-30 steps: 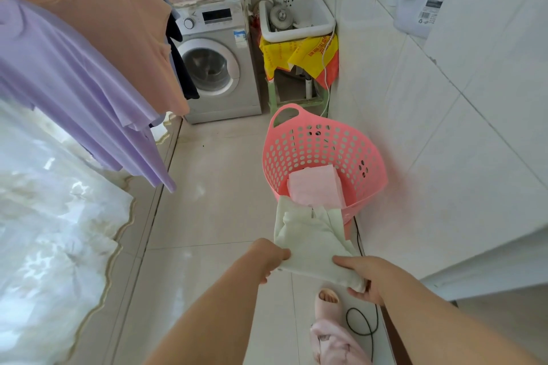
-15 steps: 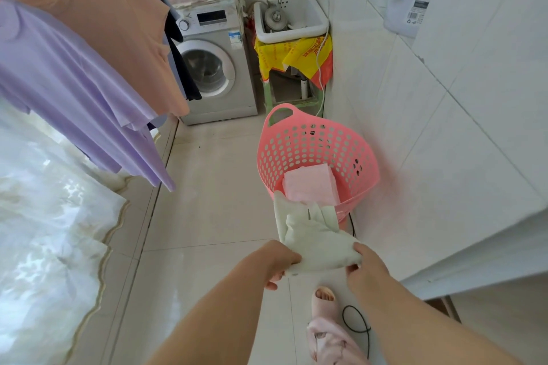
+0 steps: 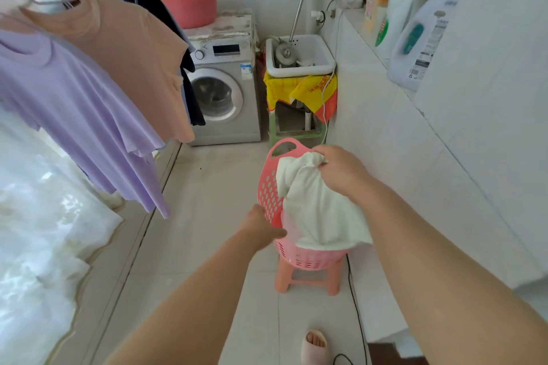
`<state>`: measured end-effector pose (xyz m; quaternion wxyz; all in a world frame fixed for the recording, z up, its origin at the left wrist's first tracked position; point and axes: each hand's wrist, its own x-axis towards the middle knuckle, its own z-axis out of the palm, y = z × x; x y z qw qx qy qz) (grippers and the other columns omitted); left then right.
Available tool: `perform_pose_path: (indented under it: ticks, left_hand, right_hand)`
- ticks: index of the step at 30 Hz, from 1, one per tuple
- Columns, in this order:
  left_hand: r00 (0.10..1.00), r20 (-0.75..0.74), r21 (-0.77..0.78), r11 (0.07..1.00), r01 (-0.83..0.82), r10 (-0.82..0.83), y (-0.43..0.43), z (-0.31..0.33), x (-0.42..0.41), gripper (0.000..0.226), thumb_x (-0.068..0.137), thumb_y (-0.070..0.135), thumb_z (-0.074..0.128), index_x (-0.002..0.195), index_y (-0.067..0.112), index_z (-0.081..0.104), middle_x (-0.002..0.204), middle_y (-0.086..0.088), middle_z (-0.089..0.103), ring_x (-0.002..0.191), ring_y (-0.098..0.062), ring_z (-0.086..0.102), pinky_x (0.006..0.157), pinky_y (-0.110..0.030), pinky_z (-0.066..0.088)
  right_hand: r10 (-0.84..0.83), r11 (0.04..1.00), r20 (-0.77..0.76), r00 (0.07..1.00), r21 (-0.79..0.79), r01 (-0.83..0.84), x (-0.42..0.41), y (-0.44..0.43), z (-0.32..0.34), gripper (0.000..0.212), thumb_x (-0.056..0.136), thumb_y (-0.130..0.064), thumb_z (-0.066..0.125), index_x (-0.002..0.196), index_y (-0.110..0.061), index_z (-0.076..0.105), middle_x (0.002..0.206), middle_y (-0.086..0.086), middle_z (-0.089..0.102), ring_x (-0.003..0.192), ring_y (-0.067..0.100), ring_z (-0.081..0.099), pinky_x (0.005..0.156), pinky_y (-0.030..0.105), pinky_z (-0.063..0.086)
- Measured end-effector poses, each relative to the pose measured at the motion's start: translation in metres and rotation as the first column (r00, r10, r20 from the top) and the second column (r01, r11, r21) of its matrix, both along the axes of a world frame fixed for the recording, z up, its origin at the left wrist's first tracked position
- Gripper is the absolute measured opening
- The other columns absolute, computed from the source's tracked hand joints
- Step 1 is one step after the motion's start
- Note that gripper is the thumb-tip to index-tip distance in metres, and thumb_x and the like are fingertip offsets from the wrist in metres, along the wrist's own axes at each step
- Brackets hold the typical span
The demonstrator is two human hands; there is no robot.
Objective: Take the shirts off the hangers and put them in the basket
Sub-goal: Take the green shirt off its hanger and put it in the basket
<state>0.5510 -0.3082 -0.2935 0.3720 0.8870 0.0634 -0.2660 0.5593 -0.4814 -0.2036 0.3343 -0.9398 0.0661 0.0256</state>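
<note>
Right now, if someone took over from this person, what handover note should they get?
Right grip holds the bunched white shirt, which hangs over the pink basket on its pink stool.
Left grip is at the basket's near wall; its fingers are hidden.
Done: the white shirt is off its hanger, not yet released.
Left: let go, then unhang the lilac shirt, the peach shirt and the dark garment behind them.
</note>
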Motion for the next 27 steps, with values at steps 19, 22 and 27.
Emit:
perform_pose_path:
  ticks: [19,22,27]
  left_hand:
    - [0.898,0.441,-0.040,0.999,0.008,0.011,0.003,0.069,0.140,0.081,0.048,0.046,0.088,0.119,0.030,0.051,0.113,0.011,0.060,0.109,-0.015,0.055,0.098,-0.042,0.048]
    - [0.953,0.301,-0.127,0.992,0.002,0.036,0.010,0.071,0.143,0.032,0.072,0.028,0.077,0.098,0.013,0.065,0.098,-0.005,0.071,0.094,-0.022,0.066,0.089,-0.044,0.054]
    - [0.949,0.297,-0.186,0.981,-0.048,0.103,0.030,0.063,0.147,0.019,0.078,0.013,0.063,0.097,0.014,0.067,0.097,-0.006,0.072,0.093,-0.023,0.067,0.087,-0.041,0.054]
  right_hand:
    - [0.528,0.844,0.242,0.814,-0.047,-0.534,0.114,-0.022,0.170,0.046,0.090,0.006,0.046,0.084,-0.037,0.063,0.097,-0.009,0.066,0.099,0.010,0.058,0.089,0.024,0.042]
    - [0.490,0.862,0.301,0.818,-0.027,-0.506,0.130,-0.021,0.175,0.038,0.091,0.006,0.047,0.094,-0.026,0.065,0.099,-0.003,0.067,0.101,0.013,0.059,0.087,0.023,0.042]
    - [0.377,0.917,0.333,0.864,-0.001,-0.399,0.148,-0.027,0.179,0.034,0.093,0.005,0.045,0.100,-0.022,0.063,0.100,-0.002,0.065,0.095,0.010,0.055,0.067,0.001,0.036]
